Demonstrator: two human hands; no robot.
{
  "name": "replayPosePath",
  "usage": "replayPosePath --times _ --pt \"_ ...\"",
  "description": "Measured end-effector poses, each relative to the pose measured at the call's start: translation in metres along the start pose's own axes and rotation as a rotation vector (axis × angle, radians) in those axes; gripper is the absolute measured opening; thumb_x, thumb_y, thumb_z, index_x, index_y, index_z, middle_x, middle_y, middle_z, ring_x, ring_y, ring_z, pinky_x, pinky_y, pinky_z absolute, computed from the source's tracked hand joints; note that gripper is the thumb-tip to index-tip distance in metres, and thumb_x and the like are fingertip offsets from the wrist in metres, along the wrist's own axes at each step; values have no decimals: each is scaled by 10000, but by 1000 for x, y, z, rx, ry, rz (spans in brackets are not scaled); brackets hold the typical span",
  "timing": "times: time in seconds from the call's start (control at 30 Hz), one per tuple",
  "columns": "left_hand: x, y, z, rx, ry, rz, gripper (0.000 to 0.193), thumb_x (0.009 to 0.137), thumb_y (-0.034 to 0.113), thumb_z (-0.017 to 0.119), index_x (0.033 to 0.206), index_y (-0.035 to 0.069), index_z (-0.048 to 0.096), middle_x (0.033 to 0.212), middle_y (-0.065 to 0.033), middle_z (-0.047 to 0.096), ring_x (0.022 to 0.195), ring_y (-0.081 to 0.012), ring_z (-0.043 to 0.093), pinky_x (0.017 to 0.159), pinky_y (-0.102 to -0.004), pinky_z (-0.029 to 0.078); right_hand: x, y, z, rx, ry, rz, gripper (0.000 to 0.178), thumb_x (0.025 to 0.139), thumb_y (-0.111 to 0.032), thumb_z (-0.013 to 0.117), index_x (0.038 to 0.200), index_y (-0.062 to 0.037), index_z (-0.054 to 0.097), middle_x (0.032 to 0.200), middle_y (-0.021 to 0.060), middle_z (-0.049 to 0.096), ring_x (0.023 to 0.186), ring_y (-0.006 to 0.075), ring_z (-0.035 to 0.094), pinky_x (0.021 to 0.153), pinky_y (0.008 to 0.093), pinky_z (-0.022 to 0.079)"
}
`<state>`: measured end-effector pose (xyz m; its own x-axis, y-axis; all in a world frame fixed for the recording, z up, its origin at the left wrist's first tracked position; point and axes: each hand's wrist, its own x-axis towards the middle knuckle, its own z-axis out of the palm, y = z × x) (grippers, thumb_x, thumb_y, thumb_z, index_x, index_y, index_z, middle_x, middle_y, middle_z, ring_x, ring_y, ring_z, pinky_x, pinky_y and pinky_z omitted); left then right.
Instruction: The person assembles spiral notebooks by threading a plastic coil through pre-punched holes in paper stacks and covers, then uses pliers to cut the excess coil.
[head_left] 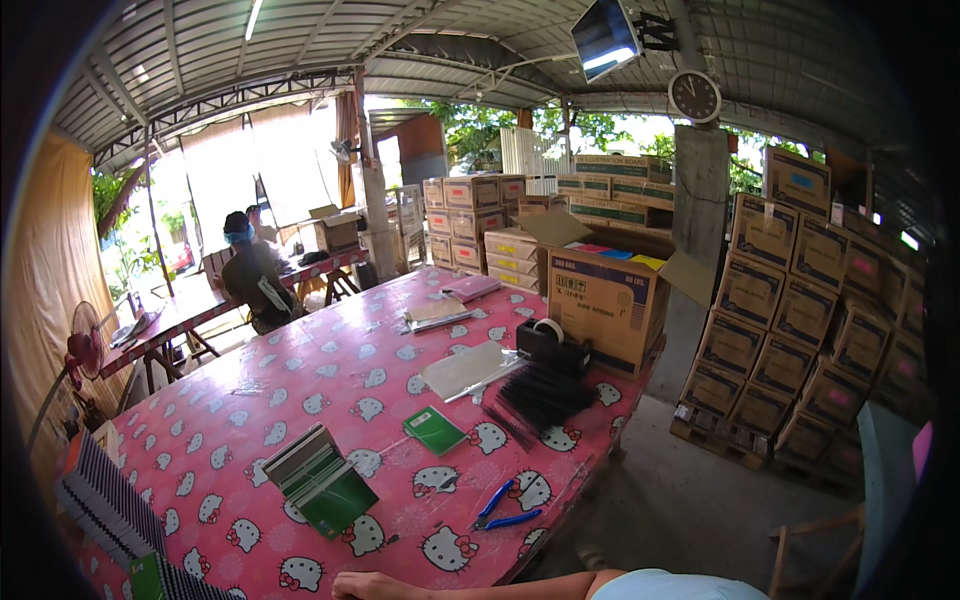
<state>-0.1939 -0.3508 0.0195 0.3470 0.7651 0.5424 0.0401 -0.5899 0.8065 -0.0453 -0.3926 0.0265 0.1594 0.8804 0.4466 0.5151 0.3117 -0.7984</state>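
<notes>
My right hand point(372, 586) rests at the near edge of the pink table point(330, 400), its forearm coming in from the right under a pale sleeve. The picture's lower edge cuts off most of its fingers. My left hand is out of sight. Beyond the right hand lies a leaning stack of green-covered notebooks point(335, 495). A single green notebook point(434, 430) lies flat farther off. Blue-handled nippers point(505, 511) lie partly spread to the right. A bundle of thin black coil-like strands point(540, 395) sits near the right edge. Spiral-bound notebooks point(110, 505) stand stacked at the left.
Behind the strands are a black tape dispenser point(540, 340) and an open cardboard box point(600, 305). A pale flat packet point(470, 370) lies beside them. Stacked cartons point(770, 310) stand on pallets at right. A person point(255, 275) sits at another table; a fan point(85, 340) stands left.
</notes>
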Motion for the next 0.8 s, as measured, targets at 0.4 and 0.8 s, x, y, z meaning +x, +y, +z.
replayPosePath --times 0.4,0.8 --pt "-2 -32 -12 -74 126 -15 248 712 -39 743 855 42 557 828 -42 595 782 -159 584 812 -308 472 21 -21 0 88 -115 -31 181 847 -150 661 889 -8 556 857 145 581 783 324 590 673 382 472" --pt "-1 -15 -56 -117 270 9 208 772 -9 732 938 29 611 939 -77 632 807 -115 613 675 -232 493 47 -47 43 20 -228 -235 125 846 -96 658 923 -7 614 855 106 615 756 264 623 660 329 498"
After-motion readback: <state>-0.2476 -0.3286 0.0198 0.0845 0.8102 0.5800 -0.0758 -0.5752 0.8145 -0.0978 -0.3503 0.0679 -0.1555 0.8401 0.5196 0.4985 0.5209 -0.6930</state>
